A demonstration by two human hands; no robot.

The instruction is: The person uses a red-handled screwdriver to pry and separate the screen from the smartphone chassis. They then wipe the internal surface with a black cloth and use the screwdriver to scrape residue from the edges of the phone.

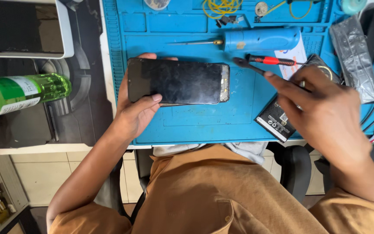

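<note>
Smartphone with dark smudged screen lifted off its frame, gripped by left hand, black tweezers pinched in right hand.

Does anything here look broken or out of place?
Yes: the phone in the left hand looks partly open. Its dark screen sits shifted off the body, baring the frame's right end. A loose battery lies by the right hand.

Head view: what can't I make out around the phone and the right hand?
- Phone: underside hidden by its own body and the left hand.
- Right hand: its back hides the fingertips' grip on the black tool.
- Black battery: partly covered by the right hand.
- Green bottle: cut off by left edge.
</note>
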